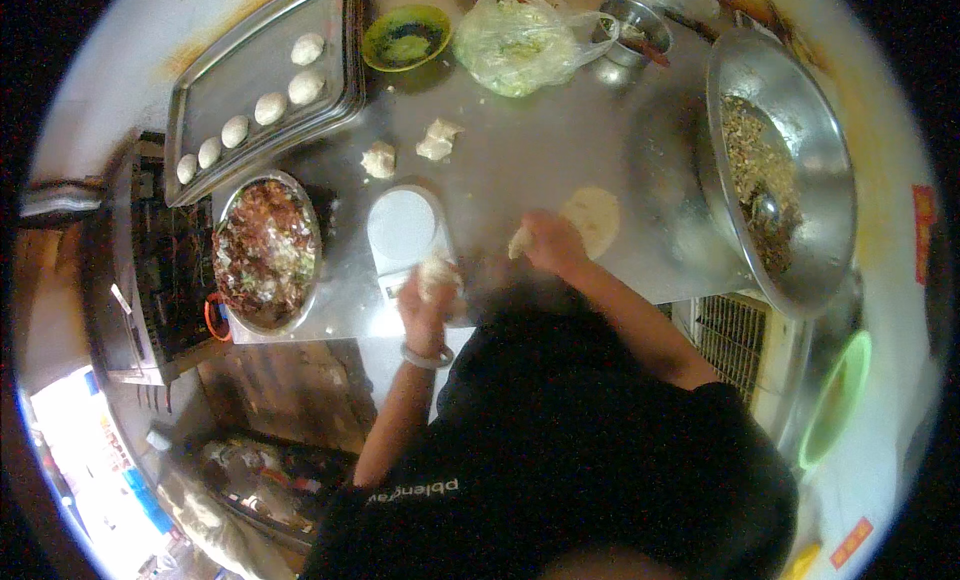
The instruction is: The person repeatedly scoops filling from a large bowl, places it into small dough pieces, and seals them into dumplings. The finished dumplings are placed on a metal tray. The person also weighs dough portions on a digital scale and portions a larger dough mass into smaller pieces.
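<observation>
My left hand (pixel 421 313) grips a lump of pale dough (pixel 435 274) by the near end of a white kitchen scale (pixel 403 223). In my right hand (pixel 556 242) is a smaller piece of dough (pixel 518 244), pinched at the fingers. A flat round of dough (pixel 600 216) lies on the steel table just beyond the right hand, which partly covers it. Farther back, two rough dough lumps, one on the left (pixel 379 160) and one on the right (pixel 439 139), rest apart on the metal. The scale's round plate bears nothing.
A metal tray (pixel 240 77) at the back left carries several dough balls (pixel 271 108). Left of the scale stands a bowl of reddish-brown filling (pixel 266 253). A large steel basin (pixel 825 167) is on the right. Behind are a yellow-green bowl (pixel 407 38), a plastic bag (pixel 517 47) and a metal pot (pixel 637 28).
</observation>
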A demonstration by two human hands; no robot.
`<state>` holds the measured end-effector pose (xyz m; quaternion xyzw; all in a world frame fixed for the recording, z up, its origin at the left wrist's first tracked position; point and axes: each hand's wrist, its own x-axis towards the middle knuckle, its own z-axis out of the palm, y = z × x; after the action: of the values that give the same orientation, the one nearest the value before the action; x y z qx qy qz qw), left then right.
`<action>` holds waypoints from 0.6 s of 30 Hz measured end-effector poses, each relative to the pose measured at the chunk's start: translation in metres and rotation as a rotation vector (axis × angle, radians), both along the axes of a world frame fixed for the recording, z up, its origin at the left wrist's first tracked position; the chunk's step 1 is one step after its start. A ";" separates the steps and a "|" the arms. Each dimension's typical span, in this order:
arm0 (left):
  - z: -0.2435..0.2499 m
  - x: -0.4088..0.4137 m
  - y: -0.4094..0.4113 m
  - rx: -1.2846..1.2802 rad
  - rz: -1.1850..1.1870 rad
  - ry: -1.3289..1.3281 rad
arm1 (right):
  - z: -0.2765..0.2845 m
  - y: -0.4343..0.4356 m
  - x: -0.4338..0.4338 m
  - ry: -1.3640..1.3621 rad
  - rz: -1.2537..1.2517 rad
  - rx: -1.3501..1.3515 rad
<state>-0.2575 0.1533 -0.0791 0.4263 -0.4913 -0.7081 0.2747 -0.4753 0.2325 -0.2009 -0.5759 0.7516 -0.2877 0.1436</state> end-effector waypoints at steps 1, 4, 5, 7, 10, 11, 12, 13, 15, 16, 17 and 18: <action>-0.004 0.001 -0.015 -0.159 0.085 -0.032 | 0.004 0.001 0.000 -0.038 -0.024 0.016; -0.011 -0.010 -0.054 -0.615 0.054 -0.527 | 0.010 0.006 -0.003 -0.087 -0.072 0.038; -0.023 -0.011 -0.062 -0.770 -0.086 -0.861 | 0.006 0.007 -0.003 -0.065 -0.067 0.025; -0.049 -0.019 -0.058 -1.016 -0.201 -1.105 | 0.004 0.005 -0.004 -0.058 -0.059 0.017; -0.078 -0.053 -0.031 -1.252 -0.380 -0.876 | 0.008 0.003 -0.002 -0.090 -0.056 0.000; -0.091 -0.067 -0.021 -1.224 -0.509 -0.580 | 0.010 0.003 0.001 -0.095 -0.060 -0.033; -0.091 -0.084 -0.004 -1.110 -0.568 -0.433 | 0.011 0.003 0.002 -0.100 -0.066 -0.068; -0.091 -0.097 0.008 -0.994 -0.620 -0.282 | 0.007 0.006 -0.001 -0.215 -0.078 -0.006; -0.096 -0.105 0.012 -0.875 -0.687 -0.420 | 0.003 0.015 -0.007 -0.451 -0.097 0.119; -0.098 -0.106 0.013 -0.812 -0.720 -0.486 | 0.002 0.013 -0.008 -0.282 0.004 0.162; -0.098 -0.103 0.013 -0.735 -0.661 -0.457 | 0.000 0.010 -0.011 -0.112 0.106 0.204; -0.087 -0.097 0.012 -0.654 -0.608 -0.430 | 0.000 0.010 -0.011 0.053 0.203 0.246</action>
<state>-0.3544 0.1649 -0.1659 0.2917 -0.8356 -0.4607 0.0675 -0.4864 0.2423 -0.2006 -0.6345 0.7225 -0.1621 0.2218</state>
